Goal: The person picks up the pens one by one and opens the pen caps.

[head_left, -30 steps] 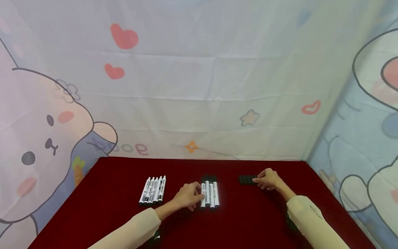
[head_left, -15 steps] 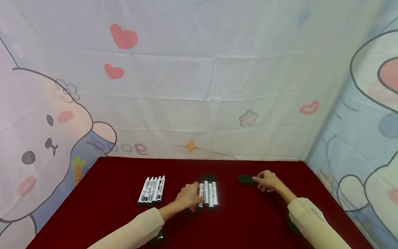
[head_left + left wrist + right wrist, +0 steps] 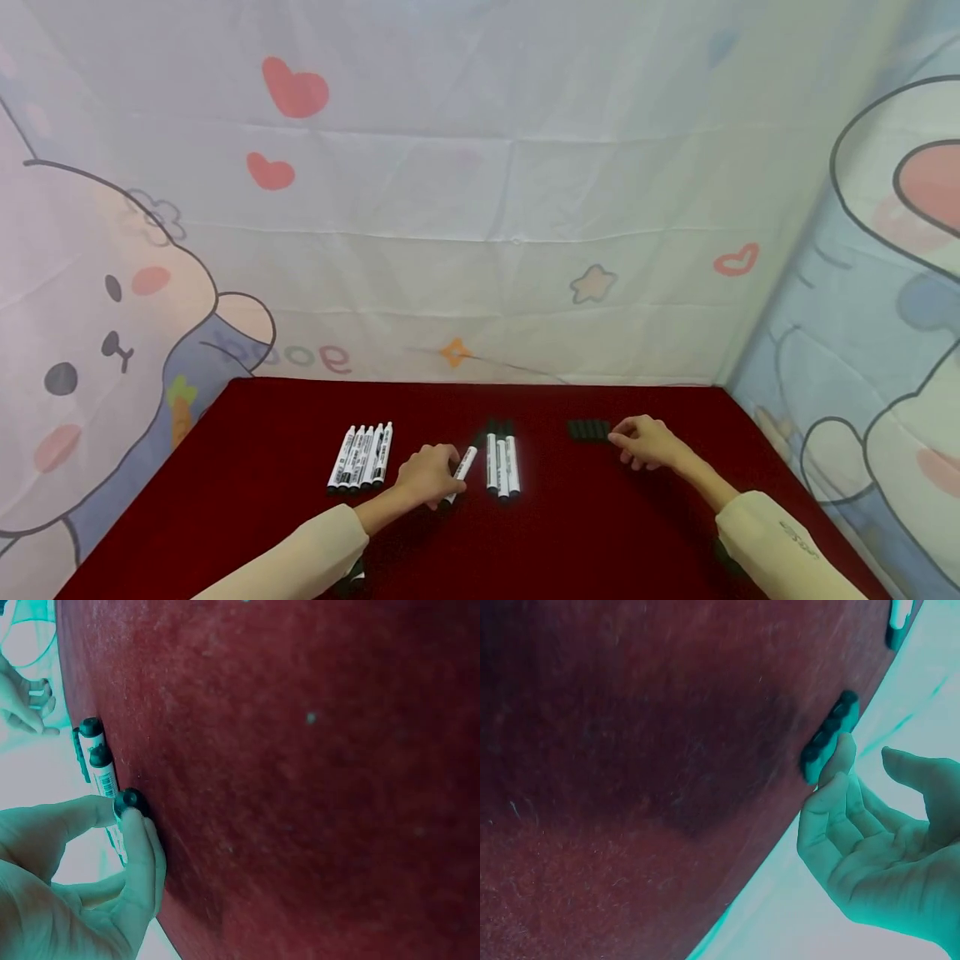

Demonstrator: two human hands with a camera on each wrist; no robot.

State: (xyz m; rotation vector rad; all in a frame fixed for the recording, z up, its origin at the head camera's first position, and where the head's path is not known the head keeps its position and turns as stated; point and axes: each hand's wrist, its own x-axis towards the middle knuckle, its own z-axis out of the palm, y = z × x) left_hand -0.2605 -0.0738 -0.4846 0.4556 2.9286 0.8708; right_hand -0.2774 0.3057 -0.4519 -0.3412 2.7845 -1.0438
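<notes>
In the head view my left hand [image 3: 426, 477] pinches a white marker [image 3: 466, 462] between thumb and fingers, the barrel leaning to the right. Its black end [image 3: 131, 801] shows at the fingertips in the left wrist view. Just right of it, three more white markers [image 3: 502, 467] lie side by side with black caps at their far ends. To the left, several white markers without caps [image 3: 362, 457] form a row, tips pointing away. My right hand [image 3: 649, 442] hovers loosely bent, holding nothing, its fingertips close beside a row of black caps [image 3: 588, 430].
A dark red cloth [image 3: 585, 533] covers the table, with printed curtains [image 3: 495, 208] behind and at the sides. A small dark object with a white patch [image 3: 352, 577] shows partly behind the left sleeve. Another dark object [image 3: 726, 557] is mostly hidden by the right sleeve.
My left hand has taken hold of the leftmost marker of the middle group and drawn it left, tilting it. Three remain together there. The right hand stays by the caps, its fingertips slightly farther off.
</notes>
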